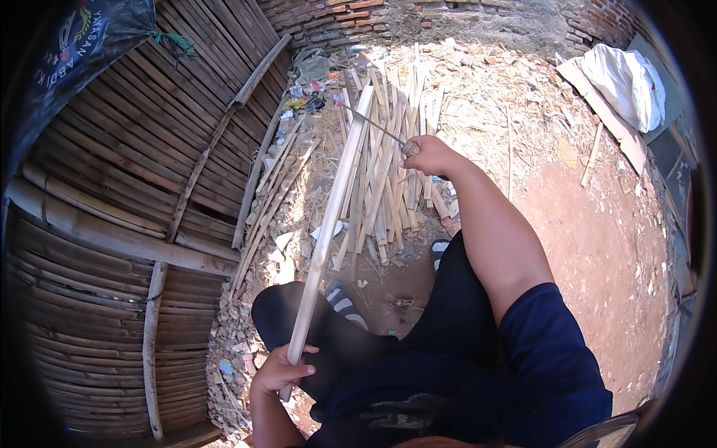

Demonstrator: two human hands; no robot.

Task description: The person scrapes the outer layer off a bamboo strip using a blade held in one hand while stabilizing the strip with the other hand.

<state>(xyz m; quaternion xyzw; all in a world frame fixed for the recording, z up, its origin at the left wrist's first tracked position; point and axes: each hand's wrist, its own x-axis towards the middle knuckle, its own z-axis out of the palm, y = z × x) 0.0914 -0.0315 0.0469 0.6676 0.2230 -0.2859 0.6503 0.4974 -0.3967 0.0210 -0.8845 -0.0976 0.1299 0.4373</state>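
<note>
My left hand (282,370) is closed round the near end of a long, pale bamboo strip (321,250). The strip slants up and away across my left knee, its far end above a pile of split pieces. In my right hand (432,157) is the handle of a machete-like knife (382,130) with a long, thin, dark blade. That blade points up and to the left and crosses the strip near its far end. Whether its edge touches the strip or has cut into it, I cannot tell.
Split bamboo strips (388,187) lie heaped on the ground ahead. A slatted bamboo wall (112,142) stands close on my left, and a brick wall (343,21) closes the far side. White sacking (626,86) lies at the far right. My sandalled foot (346,306) is near the pile.
</note>
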